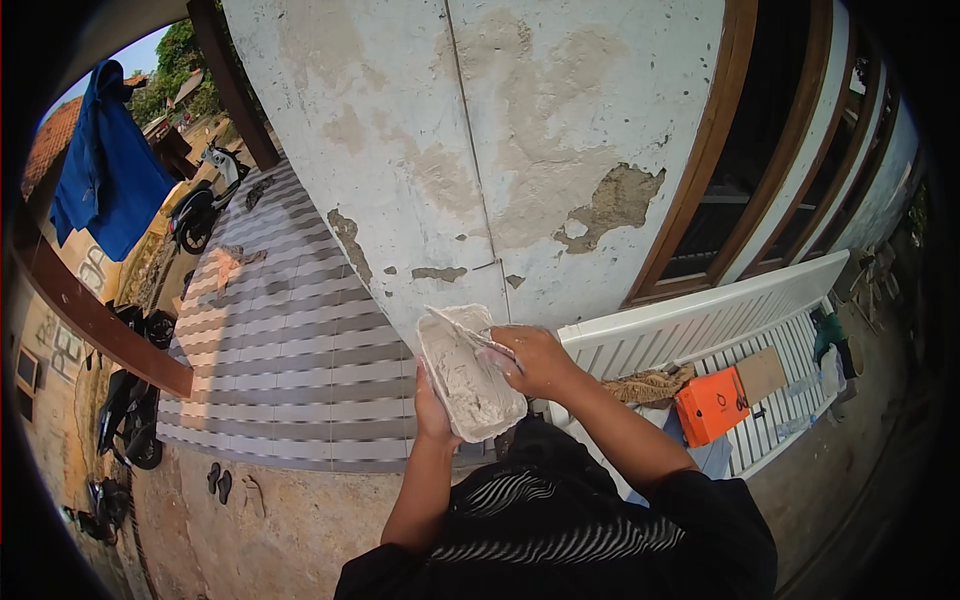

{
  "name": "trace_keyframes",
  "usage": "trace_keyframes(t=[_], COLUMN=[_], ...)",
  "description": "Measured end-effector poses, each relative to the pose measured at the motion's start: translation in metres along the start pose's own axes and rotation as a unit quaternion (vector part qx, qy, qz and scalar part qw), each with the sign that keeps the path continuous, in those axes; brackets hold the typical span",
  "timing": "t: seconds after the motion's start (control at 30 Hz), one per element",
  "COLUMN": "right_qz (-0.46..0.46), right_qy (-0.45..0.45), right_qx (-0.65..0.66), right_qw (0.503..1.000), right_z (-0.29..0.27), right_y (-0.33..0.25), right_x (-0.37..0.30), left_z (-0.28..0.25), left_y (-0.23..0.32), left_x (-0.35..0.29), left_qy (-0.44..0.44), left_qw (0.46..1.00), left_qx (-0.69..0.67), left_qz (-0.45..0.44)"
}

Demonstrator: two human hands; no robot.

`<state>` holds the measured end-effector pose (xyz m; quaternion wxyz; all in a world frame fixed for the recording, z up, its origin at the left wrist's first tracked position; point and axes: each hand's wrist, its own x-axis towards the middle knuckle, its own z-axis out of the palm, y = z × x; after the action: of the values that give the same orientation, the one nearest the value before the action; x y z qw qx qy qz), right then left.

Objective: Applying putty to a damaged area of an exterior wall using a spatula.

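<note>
- Tub (516,414), between the fingers (510,350) of both hands: off-white; the paste (465,385) in it pale greyish cream.
- Wall (400,60), beyond the fingers: pale bluish white, blotched beige and grey-brown.
- Window frame (683,215), beyond and right of the fingers: brown.
- Tiles (290,330), left of the fingers: wavy bands of light and darker grey.
- Garment (115,160), far left of the fingers: strong blue.
- Bench (650,345), right of the fingers: white, striped by its slats.
- Box (705,410), farther right of the fingers: bright orange.
- Shirt (600,565), below the fingers: black with wavy whitish stripes.
</note>
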<state>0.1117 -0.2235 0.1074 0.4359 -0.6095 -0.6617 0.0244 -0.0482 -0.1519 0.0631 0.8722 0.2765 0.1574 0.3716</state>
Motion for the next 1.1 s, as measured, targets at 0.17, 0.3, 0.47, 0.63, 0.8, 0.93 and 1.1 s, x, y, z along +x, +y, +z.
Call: trace_keyframes(t=[0.17, 0.3, 0.47, 0.63, 0.8, 0.93, 1.1], right_qz=[0.134, 0.208, 0.225, 0.246, 0.315, 0.357, 0.378], right_qy=[0.022, 0.059, 0.084, 0.112, 0.154, 0.197, 0.188], right_qx=[0.130, 0.177, 0.213, 0.237, 0.287, 0.422, 0.512], right_qw=[0.982, 0.960, 0.947, 0.933, 0.891, 0.809, 0.748], right_z=[0.002, 0.003, 0.009, 0.024, 0.046, 0.070, 0.081], right_y=[0.011, 0.014, 0.012, 0.006, 0.003, 0.008, 0.001], right_x=[0.004, 0.004, 0.000, -0.011, -0.016, -0.021, -0.021], left_z=[-0.006, -0.010, -0.013, -0.019, -0.022, -0.025, -0.032], left_y=[0.009, 0.010, 0.003, -0.002, -0.004, -0.011, -0.012], left_x=[0.002, 0.001, 0.000, 0.000, -0.002, -0.002, 0.000], left_qy=[-0.008, -0.019, 0.003, 0.008, 0.076, 0.088, 0.087], left_qw=[0.999, 0.997, 0.998, 0.999, 0.994, 0.989, 0.988], left_qx=[-0.019, -0.025, 0.003, 0.025, 0.074, 0.120, 0.116], left_qz=[0.043, 0.066, 0.062, 0.040, 0.018, 0.026, 0.052])
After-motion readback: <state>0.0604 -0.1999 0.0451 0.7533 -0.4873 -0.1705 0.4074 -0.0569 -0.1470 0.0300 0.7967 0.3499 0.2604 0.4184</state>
